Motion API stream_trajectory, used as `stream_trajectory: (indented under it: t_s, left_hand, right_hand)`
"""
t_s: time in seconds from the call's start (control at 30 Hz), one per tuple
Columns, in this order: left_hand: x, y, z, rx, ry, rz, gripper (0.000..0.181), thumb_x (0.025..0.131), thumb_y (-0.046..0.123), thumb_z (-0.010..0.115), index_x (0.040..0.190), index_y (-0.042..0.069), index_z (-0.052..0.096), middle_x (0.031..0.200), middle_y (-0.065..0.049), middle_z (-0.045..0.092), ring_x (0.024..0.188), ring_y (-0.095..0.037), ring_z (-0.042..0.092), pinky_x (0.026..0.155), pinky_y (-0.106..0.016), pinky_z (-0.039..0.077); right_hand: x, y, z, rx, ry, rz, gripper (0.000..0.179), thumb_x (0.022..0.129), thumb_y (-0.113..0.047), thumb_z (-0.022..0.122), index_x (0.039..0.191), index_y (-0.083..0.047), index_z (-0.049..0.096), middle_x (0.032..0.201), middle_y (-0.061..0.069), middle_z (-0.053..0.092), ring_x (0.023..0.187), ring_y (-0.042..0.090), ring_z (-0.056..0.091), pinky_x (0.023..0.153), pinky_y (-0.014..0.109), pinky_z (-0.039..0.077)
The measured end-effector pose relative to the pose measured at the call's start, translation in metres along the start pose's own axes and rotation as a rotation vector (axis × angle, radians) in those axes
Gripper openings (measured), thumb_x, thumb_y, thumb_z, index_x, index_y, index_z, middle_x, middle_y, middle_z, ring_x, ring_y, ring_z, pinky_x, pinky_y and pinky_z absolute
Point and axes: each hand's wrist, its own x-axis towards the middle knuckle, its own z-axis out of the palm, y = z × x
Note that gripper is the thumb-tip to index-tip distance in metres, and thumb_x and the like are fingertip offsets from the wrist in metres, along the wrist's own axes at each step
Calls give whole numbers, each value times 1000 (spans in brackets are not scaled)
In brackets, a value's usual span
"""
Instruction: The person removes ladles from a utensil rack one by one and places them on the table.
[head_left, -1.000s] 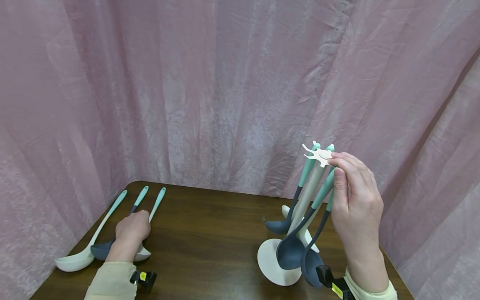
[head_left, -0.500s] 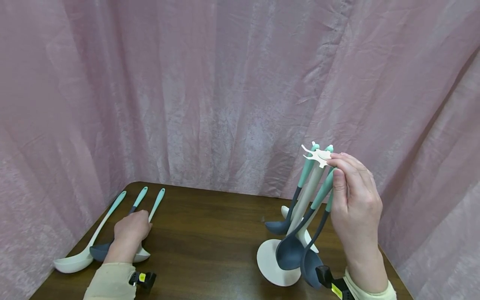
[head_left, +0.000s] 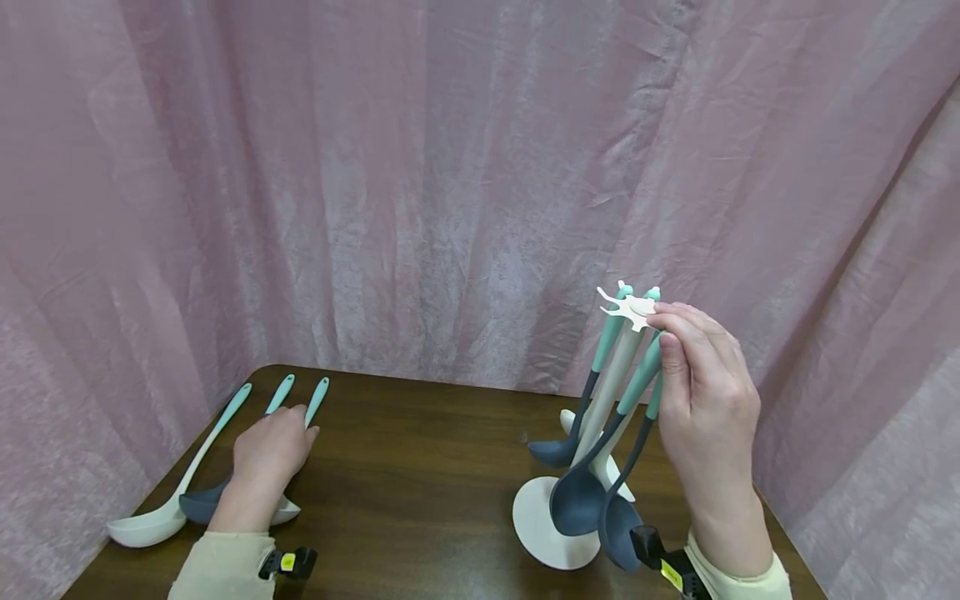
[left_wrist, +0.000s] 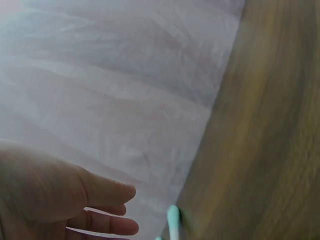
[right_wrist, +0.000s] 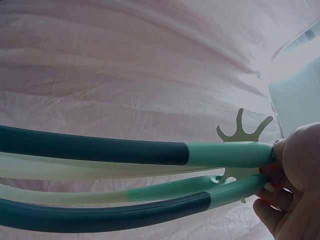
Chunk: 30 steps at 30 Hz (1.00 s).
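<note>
At the left of the table lie three utensils with mint handle ends: a white ladle (head_left: 153,527), a dark-headed utensil (head_left: 201,503) and a pale-headed utensil (head_left: 285,510). My left hand (head_left: 272,446) is over the latter two, partly hiding them. In the left wrist view its fingers stretch out loosely, with a mint handle tip (left_wrist: 173,215) beyond them. My right hand (head_left: 708,417) grips the top of a white utensil stand (head_left: 637,310) at the edge of its hooks, its thumb against a mint handle end (right_wrist: 257,154). Dark ladles (head_left: 577,502) hang there.
A brown wooden table (head_left: 420,467) bears everything. The stand's round white base (head_left: 536,533) sits on its right part. Pale utensil heads (head_left: 617,479) hang behind the dark ones. A pink curtain (head_left: 450,208) rises behind the table.
My left hand has slid forward and slightly right, along the utensils toward their handle ends. The right hand keeps its hold on the stand. The head view has shifted slightly.
</note>
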Motion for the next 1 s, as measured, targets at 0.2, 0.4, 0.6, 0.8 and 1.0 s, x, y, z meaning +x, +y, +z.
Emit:
stream_trajectory:
  t_s: [0.2,0.4,0.6,0.8,1.0]
  left_hand:
    - [-11,19,-13,8,54,54,49,107,24,74,142,-9,64,124,-30,69,104,-52,70,80,-66,58]
    - [-23,38,-20,15,119,116,50,106,25,76,142,-8,66,130,-32,68,109,-51,70,83,-65,59]
    - [-31,57,-28,10,186,187,51,106,27,77,141,-7,67,132,-32,69,110,-50,71,81,-64,61]
    - [-39,77,-38,-3,257,247,49,104,26,80,140,-6,69,128,-28,72,109,-47,73,78,-60,62]
    - [-44,94,-39,-7,331,306,45,103,25,82,137,-2,72,123,-23,74,104,-42,75,72,-56,62]
  right_hand:
    - [3,0,6,7,22,-19,18,105,2,69,119,2,80,127,14,78,126,38,69,123,45,42]
    - [4,-1,8,7,27,-22,18,105,2,70,119,1,81,125,14,78,125,37,70,124,50,40]
    - [4,-5,12,-20,58,-30,16,105,-3,71,117,1,82,123,15,79,121,37,72,124,51,41]
    - [5,-14,15,-75,97,-50,16,106,-8,73,115,0,83,120,15,80,116,40,72,121,54,42]
    - [4,-18,11,-116,36,-66,23,109,-12,70,126,-2,81,125,15,78,120,41,70,122,55,39]
